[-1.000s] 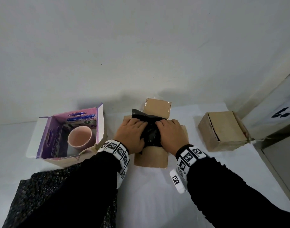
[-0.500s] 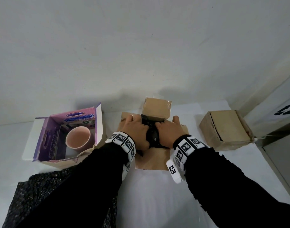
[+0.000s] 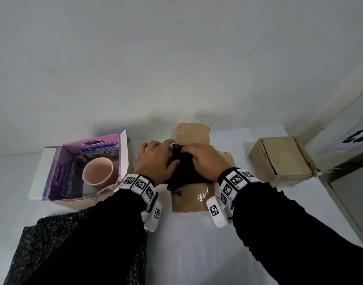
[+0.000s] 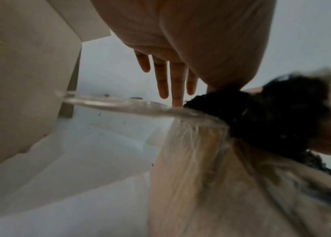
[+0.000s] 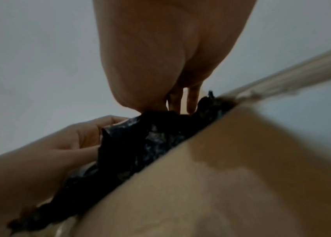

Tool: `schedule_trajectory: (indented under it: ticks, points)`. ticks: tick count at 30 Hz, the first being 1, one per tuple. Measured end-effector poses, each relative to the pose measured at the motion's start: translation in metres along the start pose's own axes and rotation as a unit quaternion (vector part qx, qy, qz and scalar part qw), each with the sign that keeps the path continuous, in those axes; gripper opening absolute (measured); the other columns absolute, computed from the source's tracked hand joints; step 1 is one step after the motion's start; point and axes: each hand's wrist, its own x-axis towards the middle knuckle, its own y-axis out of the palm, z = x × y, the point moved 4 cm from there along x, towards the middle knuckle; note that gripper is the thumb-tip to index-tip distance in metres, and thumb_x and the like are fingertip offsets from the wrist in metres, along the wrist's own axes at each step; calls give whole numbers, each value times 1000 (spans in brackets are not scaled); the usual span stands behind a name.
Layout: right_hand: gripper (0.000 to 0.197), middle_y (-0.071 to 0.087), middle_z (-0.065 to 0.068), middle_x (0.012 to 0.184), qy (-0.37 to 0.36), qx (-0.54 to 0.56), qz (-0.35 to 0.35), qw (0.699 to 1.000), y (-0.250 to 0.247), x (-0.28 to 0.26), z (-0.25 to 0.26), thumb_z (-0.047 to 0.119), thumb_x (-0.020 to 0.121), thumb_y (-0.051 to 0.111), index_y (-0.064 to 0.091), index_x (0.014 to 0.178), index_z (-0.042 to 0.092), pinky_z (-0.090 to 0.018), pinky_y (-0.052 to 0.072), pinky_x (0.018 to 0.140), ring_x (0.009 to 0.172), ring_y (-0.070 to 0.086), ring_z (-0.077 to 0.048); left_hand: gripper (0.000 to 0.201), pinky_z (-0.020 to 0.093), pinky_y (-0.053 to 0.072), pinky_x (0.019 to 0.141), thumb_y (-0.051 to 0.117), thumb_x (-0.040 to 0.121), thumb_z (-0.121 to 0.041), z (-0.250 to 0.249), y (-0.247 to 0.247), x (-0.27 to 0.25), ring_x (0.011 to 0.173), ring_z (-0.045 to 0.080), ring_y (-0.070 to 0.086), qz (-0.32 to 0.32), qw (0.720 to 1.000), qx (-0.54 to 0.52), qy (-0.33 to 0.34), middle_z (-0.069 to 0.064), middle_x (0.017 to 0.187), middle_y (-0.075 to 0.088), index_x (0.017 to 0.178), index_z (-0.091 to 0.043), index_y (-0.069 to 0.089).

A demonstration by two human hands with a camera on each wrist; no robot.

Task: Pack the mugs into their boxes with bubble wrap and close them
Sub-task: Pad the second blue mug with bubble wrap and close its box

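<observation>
- Mug point(image 3: 97, 170) stands bare in purple box point(image 3: 59, 177), at 9 o'clock.
- Left hand point(image 3: 156, 161) and right hand point(image 3: 205, 163), fingers extended, press black bubble-wrap bundle point(image 3: 184, 177) into middle box point(image 3: 194, 199); wrap may spring back, blocking flaps.
- Closed box point(image 3: 279, 159) sits at 3 o'clock.

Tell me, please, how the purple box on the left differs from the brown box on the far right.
The purple box stands open with flaps up, a pink mug bare inside; the brown box is closed. The purple box is printed with lettering; the brown box is plain cardboard. Both sit on the white table.
</observation>
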Motion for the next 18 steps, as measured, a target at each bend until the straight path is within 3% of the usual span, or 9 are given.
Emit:
schedule_trajectory:
  ticks: [5, 9, 13, 15, 18]
  points:
    - [42, 60, 3, 133, 1, -88, 83, 993, 21, 16, 3, 19, 91, 44, 55, 131, 29, -41, 41, 94, 117, 53, -23, 34, 39, 36, 82, 44, 87, -52, -6, -7, -31, 97, 24, 52, -90, 992, -86, -2, -4, 97, 61, 95, -25, 61]
    - [39, 57, 7, 133, 14, -209, 136, 968, 30, 16, -1, 26, 92, 43, 55, 129, 28, -42, 30, 95, 120, 45, -21, 45, 39, 37, 80, 42, 88, -65, -22, -1, -59, 94, 21, 50, -102, 992, -71, 18, -8, 91, 61, 92, -27, 66]
    - [34, 63, -5, 120, 77, -158, 158, 972, 23, 17, 2, 21, 93, 42, 59, 123, 23, -38, 41, 89, 109, 55, -27, 29, 35, 29, 77, 51, 87, -50, -23, -1, -54, 93, 23, 49, -105, 994, -20, 11, -7, 93, 62, 88, -31, 72]
    - [30, 65, -8, 110, 103, -122, 146, 976, 14, 17, 1, 19, 92, 46, 59, 118, 17, -34, 47, 80, 98, 60, -29, 12, 35, 33, 73, 67, 81, -37, -18, -7, -46, 90, 26, 48, -104, 994, -32, -24, -1, 94, 60, 86, -29, 72]
    - [17, 64, -4, 99, 77, -84, 44, 992, 1, 8, -1, 18, 87, 54, 59, 103, 17, -33, 47, 74, 86, 58, -23, 15, 37, 46, 68, 75, 75, -16, -15, -12, -36, 82, 31, 58, -65, 989, -115, -72, 6, 86, 63, 88, -13, 68]
